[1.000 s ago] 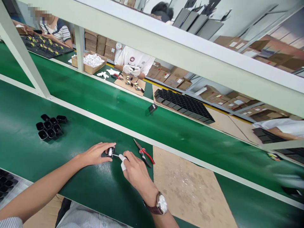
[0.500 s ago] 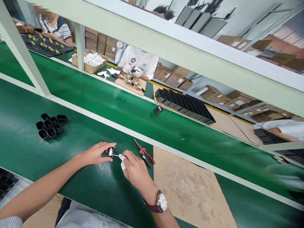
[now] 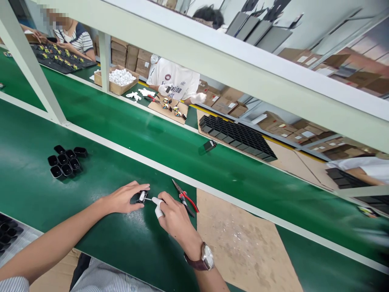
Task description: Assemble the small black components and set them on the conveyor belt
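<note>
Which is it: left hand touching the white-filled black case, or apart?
Touching: head view shows the left hand holding the case between thumb and fingers.

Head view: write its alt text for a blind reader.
The left hand holds a small black casing while the right hand holds a thin tool to it at a green bench. Pliers lie close by; black cups are grouped farther left.

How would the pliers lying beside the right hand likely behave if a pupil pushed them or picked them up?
The pliers look metal, so they are probably stiff and heavy for their size. Lying flat on the shiny green table, they would likely slide rather than roll. The curved red handle looks coated, so it may not feel slippery.
</note>
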Motion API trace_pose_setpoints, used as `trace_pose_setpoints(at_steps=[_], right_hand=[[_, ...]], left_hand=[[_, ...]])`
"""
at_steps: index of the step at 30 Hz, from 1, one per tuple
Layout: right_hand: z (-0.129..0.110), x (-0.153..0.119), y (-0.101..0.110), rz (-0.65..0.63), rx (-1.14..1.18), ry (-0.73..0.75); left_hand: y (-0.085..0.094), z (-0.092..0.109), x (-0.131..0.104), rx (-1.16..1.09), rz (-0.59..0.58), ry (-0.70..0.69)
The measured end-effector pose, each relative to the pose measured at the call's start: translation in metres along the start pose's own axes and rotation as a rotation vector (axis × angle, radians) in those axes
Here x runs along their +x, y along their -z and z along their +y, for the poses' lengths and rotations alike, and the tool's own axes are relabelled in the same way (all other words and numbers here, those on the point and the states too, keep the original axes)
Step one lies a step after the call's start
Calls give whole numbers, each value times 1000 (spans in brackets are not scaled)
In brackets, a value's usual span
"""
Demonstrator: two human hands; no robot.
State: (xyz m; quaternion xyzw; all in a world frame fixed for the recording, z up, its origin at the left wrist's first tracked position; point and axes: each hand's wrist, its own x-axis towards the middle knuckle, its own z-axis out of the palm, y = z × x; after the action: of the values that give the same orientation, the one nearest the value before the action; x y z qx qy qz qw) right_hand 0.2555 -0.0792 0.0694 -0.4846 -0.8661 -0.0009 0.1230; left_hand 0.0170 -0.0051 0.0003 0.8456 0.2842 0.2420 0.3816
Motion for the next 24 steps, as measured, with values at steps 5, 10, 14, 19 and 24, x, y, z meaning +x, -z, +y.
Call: trace_pose_setpoints(at_steps=[5, 10, 14, 19, 24], right_hand=[[1, 0, -4, 1, 49, -1], [6, 0, -5, -1, 84, -39], [6, -2, -5, 18, 73, -51], [2, -3, -7, 9, 68, -32], [14, -21, -21, 114, 75, -208]], left_hand=[[2, 3, 0, -15, -14, 8], [2, 4, 0, -18, -10, 1], [3, 6, 0, -16, -32, 12], [6, 11, 2, -24, -38, 0], [9, 10, -2, -16, 9, 3]])
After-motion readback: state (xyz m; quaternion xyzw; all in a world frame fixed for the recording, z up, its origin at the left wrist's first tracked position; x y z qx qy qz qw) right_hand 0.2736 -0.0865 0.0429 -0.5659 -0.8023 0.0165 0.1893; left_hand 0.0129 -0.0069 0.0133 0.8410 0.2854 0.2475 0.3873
